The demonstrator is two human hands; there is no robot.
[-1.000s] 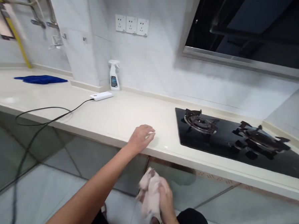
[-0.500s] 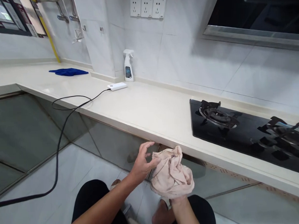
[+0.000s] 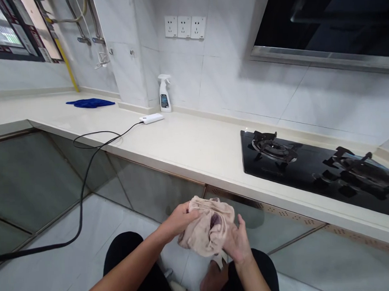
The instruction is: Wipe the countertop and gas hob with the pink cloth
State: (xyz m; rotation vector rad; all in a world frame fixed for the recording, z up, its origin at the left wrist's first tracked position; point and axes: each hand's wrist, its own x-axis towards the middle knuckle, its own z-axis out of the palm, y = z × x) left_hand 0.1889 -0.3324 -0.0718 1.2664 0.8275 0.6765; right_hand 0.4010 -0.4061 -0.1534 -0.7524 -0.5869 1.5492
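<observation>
A crumpled pale pink cloth (image 3: 205, 231) with a dark patch in its folds hangs in front of the cabinets, below the counter edge. My left hand (image 3: 179, 221) grips its left side, thumb on top and fingers behind. At the cloth's right side is my right hand (image 3: 238, 244), palm partly showing. One digit points up, away from the fabric, while the other fingers are partly hidden against the cloth, holding it from that side.
The cream counter (image 3: 187, 141) bears a black gas hob (image 3: 300, 170), a white spray bottle (image 3: 165, 97), a white power bank (image 3: 152, 118) and a blue cloth (image 3: 91, 103). A black cable (image 3: 82, 203) loops down at left. A range hood (image 3: 331, 25) overhangs the hob.
My left hand has closed on the pink cloth. My right hand, covered by the cloth before, now shows at its right side. The cloth has shifted slightly left and been refolded.
</observation>
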